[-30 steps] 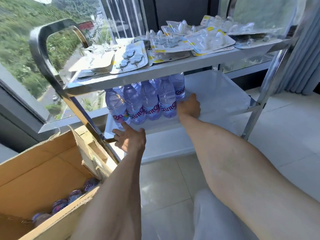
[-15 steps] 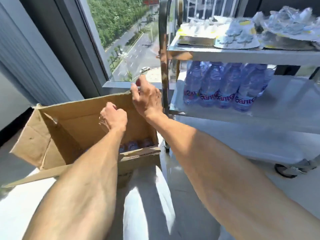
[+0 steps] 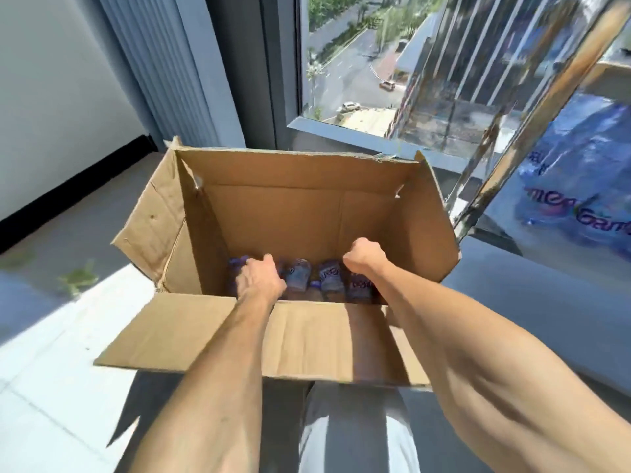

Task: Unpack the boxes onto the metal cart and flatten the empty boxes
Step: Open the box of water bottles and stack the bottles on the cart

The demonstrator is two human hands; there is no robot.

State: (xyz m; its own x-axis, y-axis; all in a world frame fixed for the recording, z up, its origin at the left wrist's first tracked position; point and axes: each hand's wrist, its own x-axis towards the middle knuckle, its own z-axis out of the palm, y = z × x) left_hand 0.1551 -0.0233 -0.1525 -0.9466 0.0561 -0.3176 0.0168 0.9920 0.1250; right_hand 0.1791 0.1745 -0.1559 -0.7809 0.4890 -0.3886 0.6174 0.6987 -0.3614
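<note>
An open cardboard box [image 3: 293, 199] stands on the floor in front of me, its near flap [image 3: 307, 343] folded out towards me. Several purple-labelled water bottles [image 3: 329, 278] lie along its bottom near side. My left hand [image 3: 261, 278] is down inside the box over the left bottles with its fingers curled downward. My right hand [image 3: 363, 259] is lowered over the right bottles, knuckles up, fingers hidden behind the hand. Whether either hand grips a bottle is not visible. The metal cart [image 3: 505, 148] stands at the right, blurred, with water bottles [image 3: 580, 199] on its shelf.
A tall window [image 3: 358, 63] with a sill lies just behind the box. Grey curtains [image 3: 164, 70] hang at the back left beside a white wall. Tiled floor lies left of the box, partly in sunlight. My white-trousered leg [image 3: 355, 438] is below the flap.
My view has swung left from the cart to the box. Both hands have left the cart shelf and dropped into the box onto the bottles.
</note>
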